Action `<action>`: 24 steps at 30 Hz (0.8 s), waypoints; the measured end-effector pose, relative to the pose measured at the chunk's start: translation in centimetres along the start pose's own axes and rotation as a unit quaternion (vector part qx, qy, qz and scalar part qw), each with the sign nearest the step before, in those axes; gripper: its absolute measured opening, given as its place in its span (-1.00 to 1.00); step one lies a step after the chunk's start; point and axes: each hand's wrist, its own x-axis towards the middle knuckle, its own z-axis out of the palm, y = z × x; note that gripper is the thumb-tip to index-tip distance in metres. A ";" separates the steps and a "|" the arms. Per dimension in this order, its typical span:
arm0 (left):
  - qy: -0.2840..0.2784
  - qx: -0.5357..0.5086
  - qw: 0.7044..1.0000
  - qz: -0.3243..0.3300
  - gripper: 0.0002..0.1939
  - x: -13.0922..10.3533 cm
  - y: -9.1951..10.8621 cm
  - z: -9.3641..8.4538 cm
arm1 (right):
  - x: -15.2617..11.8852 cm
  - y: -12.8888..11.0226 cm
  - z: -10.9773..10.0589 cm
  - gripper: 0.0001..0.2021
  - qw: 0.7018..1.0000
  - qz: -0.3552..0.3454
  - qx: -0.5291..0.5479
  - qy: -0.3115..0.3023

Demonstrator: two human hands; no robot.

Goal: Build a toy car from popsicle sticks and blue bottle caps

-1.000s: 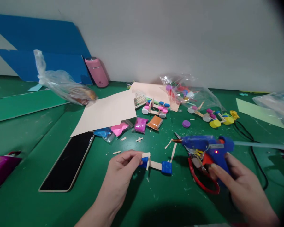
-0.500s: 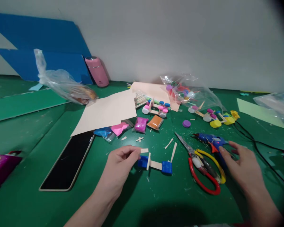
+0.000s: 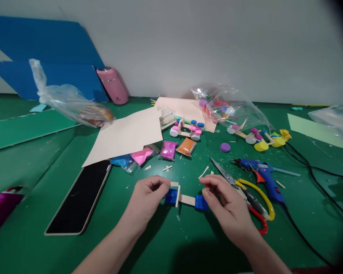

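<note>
My left hand is closed in a pinch on a short wooden stick piece, its flat end sticking out past the fingertips. Just below lies a small craft-stick model: a flat strip with a blue block-like part at the left, another blue part at the right, and a stick piece standing across it. Beside the right blue part is my right hand, thumb and index finger apart with nothing seen between them. It partly covers the red-and-yellow-handled cutting tools.
A blue hot glue gun lies at the right with its black cord. A phone lies at the left, partly under a cream sheet. Behind are clay packets, small wheeled models and a pink flask.
My right hand has left the glue gun and moved left to the model's right end. My left hand keeps its pinch on the stick piece. The view has shifted slightly.
</note>
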 end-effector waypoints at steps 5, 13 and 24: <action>0.006 -0.005 1.000 -0.002 -0.86 0.0 0.2 0.0 | 0.3 -0.2 1.1 -0.84 0.999 0.016 0.037 -0.021; -0.008 0.022 1.000 -0.006 -0.85 0.1 0.6 0.1 | 0.6 0.0 1.8 -0.86 0.997 0.021 0.064 -0.032; -0.028 0.019 0.999 -0.022 -0.85 0.1 0.8 0.6 | 0.6 0.0 2.2 -0.85 0.998 0.006 0.042 -0.045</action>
